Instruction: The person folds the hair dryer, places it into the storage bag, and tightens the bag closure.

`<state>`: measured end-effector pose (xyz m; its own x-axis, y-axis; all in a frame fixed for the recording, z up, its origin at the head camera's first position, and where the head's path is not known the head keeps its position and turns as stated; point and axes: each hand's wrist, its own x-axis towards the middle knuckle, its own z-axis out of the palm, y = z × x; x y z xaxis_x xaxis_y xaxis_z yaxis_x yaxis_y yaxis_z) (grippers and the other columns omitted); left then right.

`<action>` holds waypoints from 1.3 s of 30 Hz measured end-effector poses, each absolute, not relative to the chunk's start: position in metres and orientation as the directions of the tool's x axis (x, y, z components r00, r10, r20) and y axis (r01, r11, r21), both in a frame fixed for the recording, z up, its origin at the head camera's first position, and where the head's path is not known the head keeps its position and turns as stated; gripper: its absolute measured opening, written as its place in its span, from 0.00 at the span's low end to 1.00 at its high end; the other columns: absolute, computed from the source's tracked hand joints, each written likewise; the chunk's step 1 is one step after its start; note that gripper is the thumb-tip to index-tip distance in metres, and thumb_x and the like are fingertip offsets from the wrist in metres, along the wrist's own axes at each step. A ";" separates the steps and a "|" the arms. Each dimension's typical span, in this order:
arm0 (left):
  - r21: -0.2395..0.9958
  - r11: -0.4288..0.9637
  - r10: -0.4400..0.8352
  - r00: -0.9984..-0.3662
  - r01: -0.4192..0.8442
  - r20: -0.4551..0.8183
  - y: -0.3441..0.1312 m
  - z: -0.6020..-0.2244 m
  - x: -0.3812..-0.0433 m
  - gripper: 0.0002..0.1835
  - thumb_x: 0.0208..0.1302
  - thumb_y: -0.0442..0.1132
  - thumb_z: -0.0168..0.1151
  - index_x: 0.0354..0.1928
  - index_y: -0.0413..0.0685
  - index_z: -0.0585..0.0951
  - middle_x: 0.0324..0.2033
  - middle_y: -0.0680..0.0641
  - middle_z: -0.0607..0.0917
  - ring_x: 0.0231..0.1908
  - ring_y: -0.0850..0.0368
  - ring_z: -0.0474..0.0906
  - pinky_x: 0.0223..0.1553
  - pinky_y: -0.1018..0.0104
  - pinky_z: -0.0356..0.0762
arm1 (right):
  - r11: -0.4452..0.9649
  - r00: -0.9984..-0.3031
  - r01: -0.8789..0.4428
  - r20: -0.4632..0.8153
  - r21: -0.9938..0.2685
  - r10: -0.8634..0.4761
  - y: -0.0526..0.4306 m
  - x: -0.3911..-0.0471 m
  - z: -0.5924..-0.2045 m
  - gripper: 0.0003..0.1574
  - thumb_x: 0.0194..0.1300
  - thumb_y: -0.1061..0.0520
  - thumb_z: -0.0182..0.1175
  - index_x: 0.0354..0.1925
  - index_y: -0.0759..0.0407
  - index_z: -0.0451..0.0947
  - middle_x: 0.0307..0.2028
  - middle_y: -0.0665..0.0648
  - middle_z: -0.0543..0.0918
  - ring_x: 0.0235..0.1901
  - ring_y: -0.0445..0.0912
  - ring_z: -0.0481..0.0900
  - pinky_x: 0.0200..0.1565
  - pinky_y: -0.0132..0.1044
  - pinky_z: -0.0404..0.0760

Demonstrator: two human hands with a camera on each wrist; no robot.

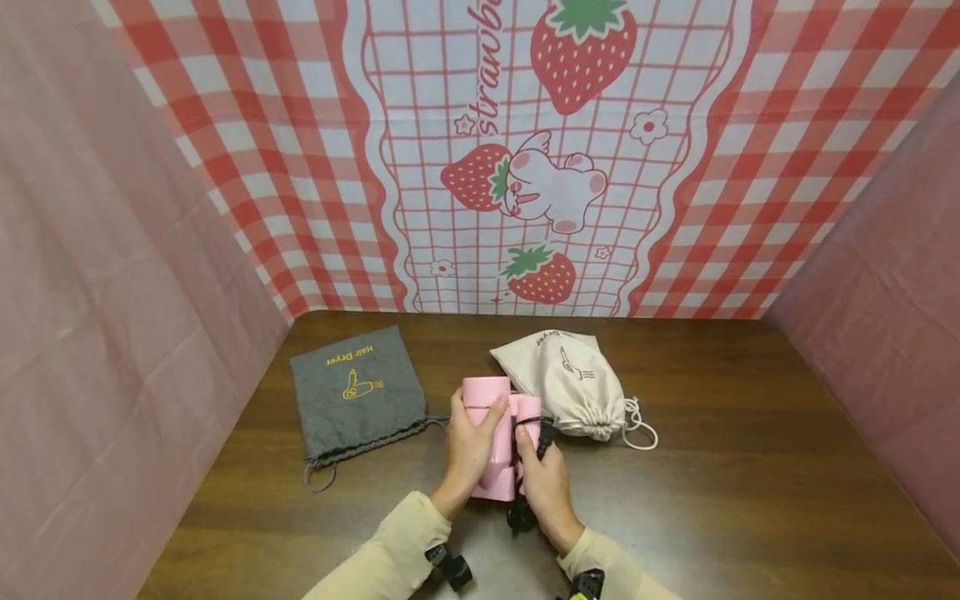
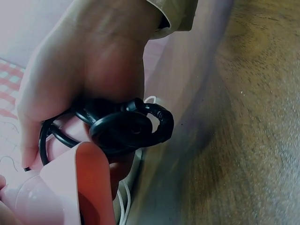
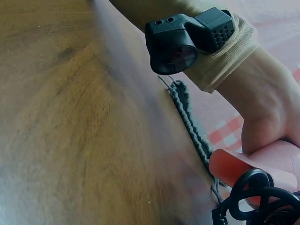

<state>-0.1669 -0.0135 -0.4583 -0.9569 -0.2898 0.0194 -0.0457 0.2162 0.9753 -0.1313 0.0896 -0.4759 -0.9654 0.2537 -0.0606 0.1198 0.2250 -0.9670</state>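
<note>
Between both hands, above the table, is a pink hair dryer with its handle folded alongside the barrel. The left hand grips the barrel, its thumb across the near side. The right hand holds the folded handle together with the bundled black cord. In the left wrist view the coiled cord hangs below the right hand, beside the pink nozzle. In the right wrist view the left hand curves over the dryer; its fingertips are out of sight.
A grey drawstring pouch lies flat on the left of the brown wooden table. On the right, behind the hands, lies a cream drawstring pouch. A checked strawberry cloth hangs behind, with pink curtains at the sides.
</note>
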 end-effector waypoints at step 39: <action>0.997 0.014 -0.276 -0.959 -0.072 -0.066 -0.019 -0.452 -0.176 0.39 0.49 0.52 0.66 0.61 0.46 0.61 0.49 0.41 0.75 0.44 0.50 0.75 0.43 0.62 0.72 | 0.321 -0.999 0.029 -0.018 -0.946 0.036 0.108 -0.139 -0.468 0.26 0.60 0.41 0.55 0.47 0.59 0.71 0.36 0.59 0.79 0.33 0.41 0.76 0.37 0.32 0.74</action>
